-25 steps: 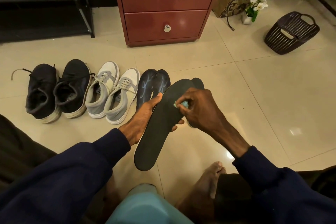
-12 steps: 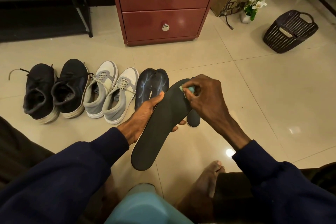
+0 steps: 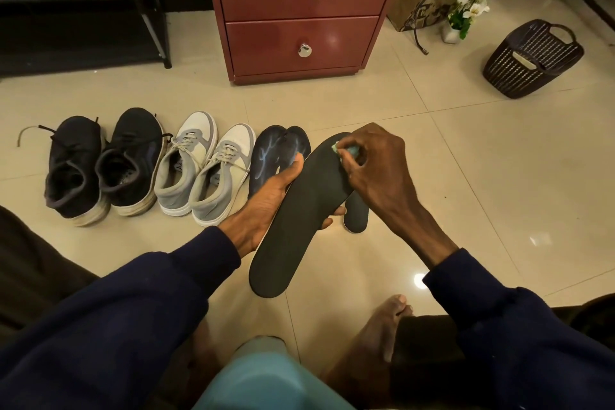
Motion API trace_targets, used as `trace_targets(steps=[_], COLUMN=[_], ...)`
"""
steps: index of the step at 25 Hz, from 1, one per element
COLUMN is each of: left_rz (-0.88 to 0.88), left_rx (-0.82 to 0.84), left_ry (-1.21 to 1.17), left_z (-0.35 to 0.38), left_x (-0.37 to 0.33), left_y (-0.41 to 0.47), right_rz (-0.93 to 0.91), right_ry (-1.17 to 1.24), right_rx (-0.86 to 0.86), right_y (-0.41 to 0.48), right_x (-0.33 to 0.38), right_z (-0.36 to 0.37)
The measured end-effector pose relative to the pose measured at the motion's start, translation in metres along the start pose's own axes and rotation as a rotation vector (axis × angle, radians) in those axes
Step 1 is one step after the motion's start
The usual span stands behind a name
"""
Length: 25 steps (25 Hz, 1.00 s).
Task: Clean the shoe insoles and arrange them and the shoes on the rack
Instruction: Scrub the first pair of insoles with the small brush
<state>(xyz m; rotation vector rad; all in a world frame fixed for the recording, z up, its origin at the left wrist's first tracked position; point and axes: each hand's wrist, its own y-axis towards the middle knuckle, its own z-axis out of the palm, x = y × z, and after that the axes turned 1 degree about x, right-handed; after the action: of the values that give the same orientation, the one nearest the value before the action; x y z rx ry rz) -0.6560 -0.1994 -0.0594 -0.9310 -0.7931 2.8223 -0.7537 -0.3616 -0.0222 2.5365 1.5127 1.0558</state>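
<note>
Head camera: I saw the left hand (image 3: 266, 199), fingers clamped round the black insole (image 3: 293, 236), holding it above the floor (image 3: 466, 193). The right hand (image 3: 379, 173) pinched a teal cloth (image 3: 347, 150) against its toe end. Black shoes (image 3: 100, 169) and grey shoes (image 3: 203, 173), 2 pairs, stood left.

Long black foam insole (image 3: 293, 223) held slanted at centre, small teal cloth (image 3: 346, 150) on its toe; black sneakers (image 3: 103, 166) and grey-white sneakers (image 3: 206, 173) lined up left.

Warm, moderate indoor light. Two small glare spots shine on the glossy floor (image 3: 482, 176) at 4 o'clock, and a soft sheen lies on the drawers (image 3: 332, 38). The rack (image 3: 66, 26) at 10 o'clock sits in shadow. Wide-angle bending tilts the edges. The blue thing (image 3: 266, 379) at 6 o'clock is blurred.
</note>
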Motion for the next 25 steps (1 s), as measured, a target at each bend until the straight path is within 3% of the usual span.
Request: trace_targets(steps=[3,7,11,13,18,19,23,25], left_rz=[0.011,0.033,0.036,0.064,0.118,0.107,0.067,0.064], left_rx=[-0.012,-0.047,-0.020,-0.051,-0.155,-0.152,-0.096,-0.097], left_ry=[-0.038,-0.154,-0.178,-0.190,-0.148,-0.145,-0.140,-0.159], left_z=[0.003,0.003,0.009,0.010,0.007,0.007,0.001,0.001], left_x=[-0.006,-0.011,-0.007,-0.008,-0.011,-0.011,-0.010,-0.010], left_y=[0.005,0.010,0.011,0.009,0.003,0.003,0.006,0.008], right_rz=[0.023,-0.111,-0.014,-0.014,-0.213,-0.216,-0.015,-0.006], right_ry=[-0.009,0.060,-0.043,-0.055,0.067,0.046,-0.090,-0.053], right_rx=[-0.068,0.147,-0.080,-0.099,0.344,0.326,-0.007,-0.003], right_y=[0.006,0.007,0.019,0.013,-0.017,-0.013,0.006,-0.002], right_x=[-0.007,0.007,-0.009,-0.005,0.033,0.030,-0.001,0.002], right_z=[0.001,0.006,-0.002,0.002,0.018,0.016,0.001,0.003])
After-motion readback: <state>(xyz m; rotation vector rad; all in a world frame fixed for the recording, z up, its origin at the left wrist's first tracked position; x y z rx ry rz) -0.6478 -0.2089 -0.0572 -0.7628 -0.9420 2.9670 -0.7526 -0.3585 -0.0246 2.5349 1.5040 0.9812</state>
